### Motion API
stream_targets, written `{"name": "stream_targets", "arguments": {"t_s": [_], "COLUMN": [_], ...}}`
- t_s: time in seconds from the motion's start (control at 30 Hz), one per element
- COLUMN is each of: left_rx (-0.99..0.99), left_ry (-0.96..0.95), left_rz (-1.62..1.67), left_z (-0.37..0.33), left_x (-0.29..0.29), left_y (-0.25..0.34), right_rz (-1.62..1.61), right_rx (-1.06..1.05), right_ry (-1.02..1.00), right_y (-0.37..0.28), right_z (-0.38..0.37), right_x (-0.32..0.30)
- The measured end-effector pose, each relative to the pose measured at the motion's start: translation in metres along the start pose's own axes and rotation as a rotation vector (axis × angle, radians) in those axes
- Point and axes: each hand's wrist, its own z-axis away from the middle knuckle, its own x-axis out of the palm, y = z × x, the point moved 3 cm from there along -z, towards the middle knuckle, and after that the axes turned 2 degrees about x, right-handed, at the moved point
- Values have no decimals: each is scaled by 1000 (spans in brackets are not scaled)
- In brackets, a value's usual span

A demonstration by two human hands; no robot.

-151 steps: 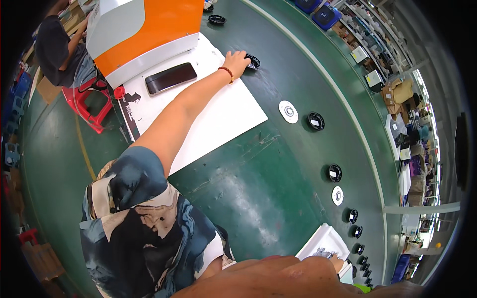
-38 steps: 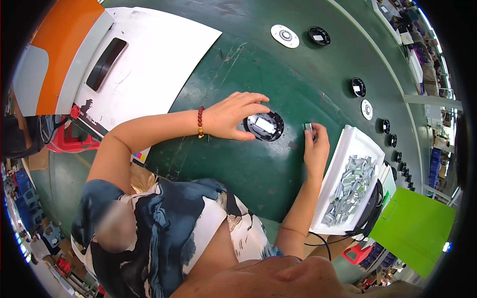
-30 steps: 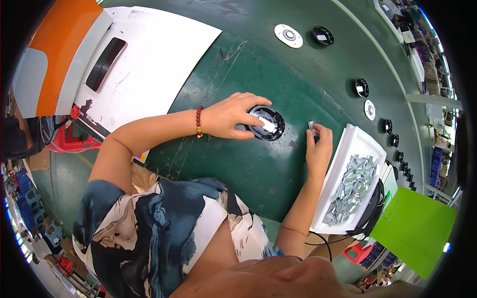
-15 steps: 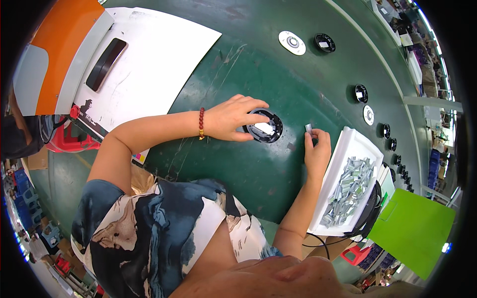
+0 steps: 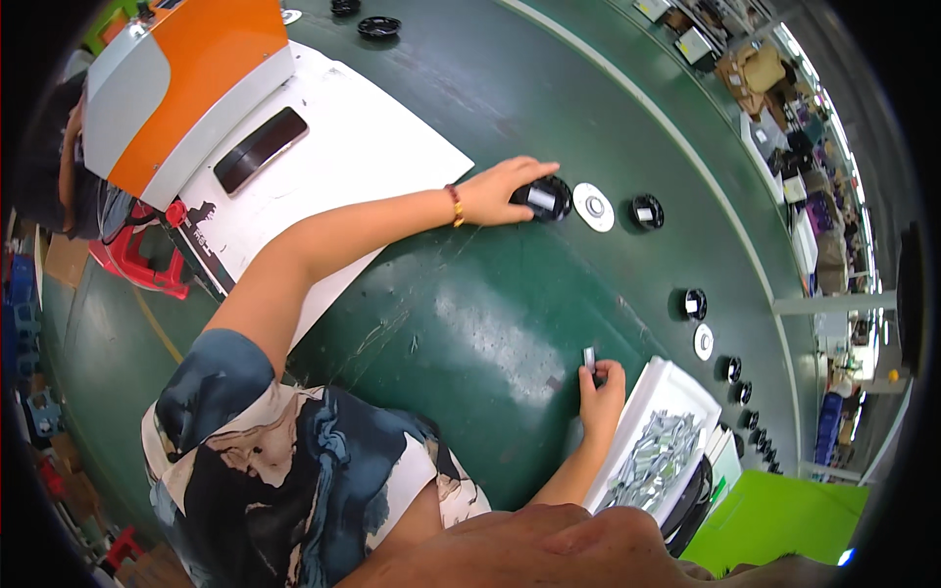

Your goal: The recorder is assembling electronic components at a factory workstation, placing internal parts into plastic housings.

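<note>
Dish [image 5: 551, 199], black, shifted beside white disc [image 5: 594, 207], left fingers [image 5: 532, 170] clamping it; right fingers [image 5: 613, 369] still pinch silver piece [image 5: 589, 357].

A dark-screened smartphone [image 5: 261, 150] lies on a white board [image 5: 392, 137], beside the base of a machine [image 5: 221, 73] with grey, orange and white panels. A red knob [image 5: 175, 213] sits near the board's left corner; beyond it, on the green floor [image 5: 108, 343], stands a red plastic stool [image 5: 123, 257]. Another person [image 5: 39, 186] in dark clothing shows at the far left. A yellow line [image 5: 155, 321] crosses the floor. A bright green panel [image 5: 794, 519] fills part of the lower right, and cardboard boxes [image 5: 727, 75] crowd the upper right, with a blue bin [image 5: 828, 421] farther down.
</note>
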Motion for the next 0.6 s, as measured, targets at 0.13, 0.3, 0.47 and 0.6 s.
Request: {"name": "stream_targets", "arguments": {"t_s": [0.13, 0.3, 0.47, 0.6], "left_rx": [-53, -131, -329, -424], "left_ry": [143, 177, 50, 359], "left_rz": [-155, -205, -392, -732], "left_z": [-42, -80, -95, -68], "left_x": [-23, -23, -24, -99], "left_y": [-57, -101, -97, -124], "right_rz": [42, 33, -8, -21], "right_rx": [5, -35, -3, 43], "right_ry": [1, -19, 3, -17], "right_y": [-4, 7, 15, 9], "right_z": [-1, -2, 1, -2], "right_x": [3, 7, 11, 8]}}
